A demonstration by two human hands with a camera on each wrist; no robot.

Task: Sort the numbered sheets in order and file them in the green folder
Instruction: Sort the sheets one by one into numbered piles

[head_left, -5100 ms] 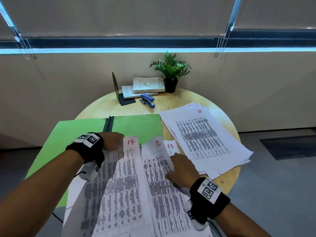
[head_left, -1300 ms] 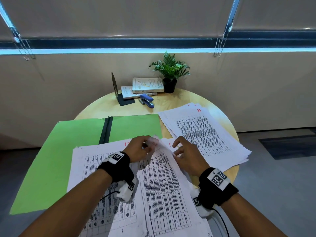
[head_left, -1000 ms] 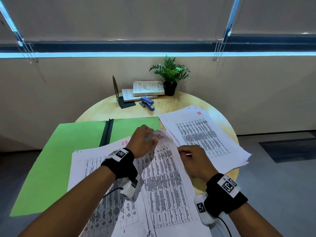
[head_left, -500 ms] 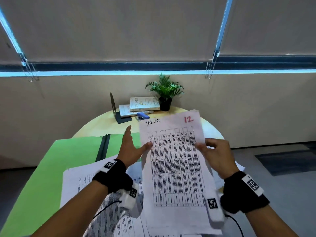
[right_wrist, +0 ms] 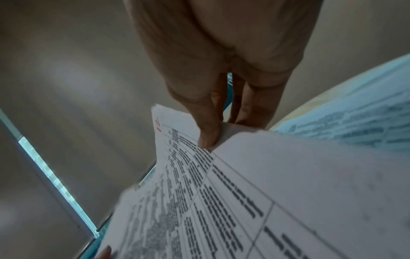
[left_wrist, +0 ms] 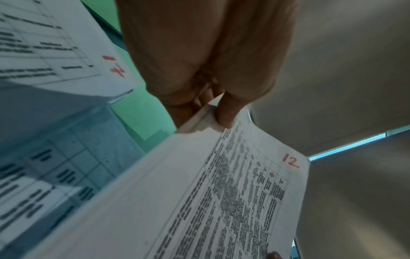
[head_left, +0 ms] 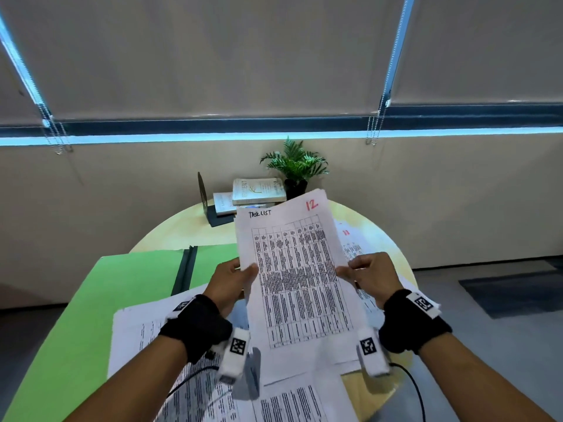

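A thin stack of printed sheets topped by the sheet numbered 12 (head_left: 297,278) is held upright above the table. My left hand (head_left: 236,277) pinches its left edge, thumb on the front. My right hand (head_left: 364,277) pinches its right edge the same way. The left wrist view shows sheet 12 (left_wrist: 221,201) under my thumb and a sheet numbered 17 (left_wrist: 55,52) lying below. In the right wrist view my thumb presses on sheet 12 (right_wrist: 221,201). The open green folder (head_left: 100,300) lies flat at the left, with more sheets (head_left: 170,345) lying over its near right part.
A second pile of sheets (head_left: 353,245) lies on the round wooden table (head_left: 182,233) behind my right hand, mostly hidden. At the back stand a black bookend (head_left: 202,193), stacked books (head_left: 256,191) and a potted plant (head_left: 295,166). The table edge curves close at the right.
Both hands picked the stack topped by sheet 12 off the pile in front and raised it upright. The left hand, open half a second ago, now pinches the left edge.
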